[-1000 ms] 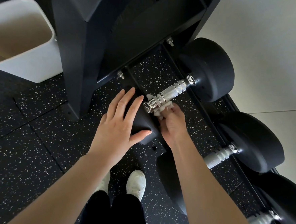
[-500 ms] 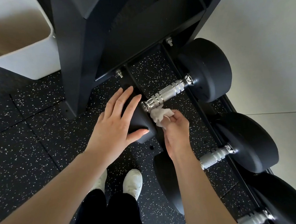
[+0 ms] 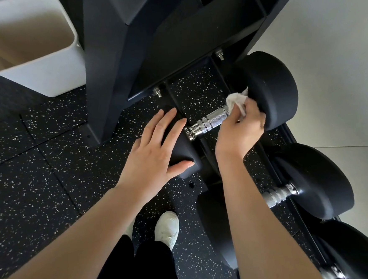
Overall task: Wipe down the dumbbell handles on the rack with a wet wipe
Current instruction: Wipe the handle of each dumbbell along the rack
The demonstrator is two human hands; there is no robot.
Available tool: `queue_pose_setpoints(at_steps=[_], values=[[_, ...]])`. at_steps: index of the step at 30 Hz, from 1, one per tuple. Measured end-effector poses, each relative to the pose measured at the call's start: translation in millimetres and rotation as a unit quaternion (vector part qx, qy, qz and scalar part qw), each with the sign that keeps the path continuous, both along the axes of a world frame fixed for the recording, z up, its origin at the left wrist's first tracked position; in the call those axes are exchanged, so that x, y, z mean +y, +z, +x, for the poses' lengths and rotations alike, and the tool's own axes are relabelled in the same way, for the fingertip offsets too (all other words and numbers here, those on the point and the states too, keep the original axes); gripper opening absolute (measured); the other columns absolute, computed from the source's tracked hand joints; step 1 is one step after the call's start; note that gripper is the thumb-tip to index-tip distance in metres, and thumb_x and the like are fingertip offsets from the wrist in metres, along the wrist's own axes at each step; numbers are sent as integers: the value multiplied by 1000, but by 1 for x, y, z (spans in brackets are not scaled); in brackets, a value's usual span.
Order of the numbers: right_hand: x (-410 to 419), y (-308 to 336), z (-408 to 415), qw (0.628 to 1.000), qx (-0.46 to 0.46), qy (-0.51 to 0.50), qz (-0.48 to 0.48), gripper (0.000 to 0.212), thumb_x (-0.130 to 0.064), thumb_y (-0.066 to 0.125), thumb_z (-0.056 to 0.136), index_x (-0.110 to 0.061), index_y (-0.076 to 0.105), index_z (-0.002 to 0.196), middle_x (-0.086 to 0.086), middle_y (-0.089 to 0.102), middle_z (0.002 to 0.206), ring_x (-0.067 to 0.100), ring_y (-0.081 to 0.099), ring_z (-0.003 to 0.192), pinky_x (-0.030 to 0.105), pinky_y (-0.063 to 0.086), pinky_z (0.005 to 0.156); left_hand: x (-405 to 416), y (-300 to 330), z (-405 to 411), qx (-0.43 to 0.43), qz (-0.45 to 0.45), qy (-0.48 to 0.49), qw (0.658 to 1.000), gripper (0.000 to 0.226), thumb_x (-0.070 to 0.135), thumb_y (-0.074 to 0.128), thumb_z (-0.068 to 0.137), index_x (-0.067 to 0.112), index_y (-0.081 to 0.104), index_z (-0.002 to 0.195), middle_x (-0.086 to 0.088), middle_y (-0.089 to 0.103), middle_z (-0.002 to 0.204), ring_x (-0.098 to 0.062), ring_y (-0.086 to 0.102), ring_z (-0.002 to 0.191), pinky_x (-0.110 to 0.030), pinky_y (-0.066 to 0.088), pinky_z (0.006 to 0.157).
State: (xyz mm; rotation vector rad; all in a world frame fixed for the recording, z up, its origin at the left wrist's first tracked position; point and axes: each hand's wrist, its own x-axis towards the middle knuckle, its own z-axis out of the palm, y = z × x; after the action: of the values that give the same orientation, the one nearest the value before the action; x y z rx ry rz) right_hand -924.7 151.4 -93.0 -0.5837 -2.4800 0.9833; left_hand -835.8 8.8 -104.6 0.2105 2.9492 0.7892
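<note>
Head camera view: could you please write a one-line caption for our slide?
Right hand presses a wet wipe against a dumbbell handle while the left hand steadies the weight.

Black steel dumbbell rack (image 3: 195, 38), lowest tier: rails carry three dumbbells, first (image 3: 271, 89) at 1 o'clock, second (image 3: 316, 180) at 4, third (image 3: 358, 253) at 5. Speckled rubber floor (image 3: 39, 171) bears white bin (image 3: 43, 70) at 10.
</note>
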Motion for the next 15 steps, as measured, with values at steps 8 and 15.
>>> queue_pose_setpoints(at_steps=[8, 15], values=[[5, 14, -11, 972, -166, 90, 140, 24, -15, 52, 93, -19, 64, 113, 6, 67, 111, 31, 64, 95, 32, 45, 69, 0, 0, 1, 0, 7, 2, 1000, 78, 63, 42, 84, 21, 26, 147, 0, 20, 156, -19, 13, 145, -48, 50, 93], [-10, 27, -21, 895, -322, 255, 175, 24, -23, 55, 94, -19, 64, 115, 12, 68, 105, 31, 64, 96, 34, 49, 74, -1, 0, 0, -2, 17, 6, 1000, 77, 63, 44, 84, 23, 25, 147, 1, 19, 156, -17, 12, 146, -49, 49, 95]])
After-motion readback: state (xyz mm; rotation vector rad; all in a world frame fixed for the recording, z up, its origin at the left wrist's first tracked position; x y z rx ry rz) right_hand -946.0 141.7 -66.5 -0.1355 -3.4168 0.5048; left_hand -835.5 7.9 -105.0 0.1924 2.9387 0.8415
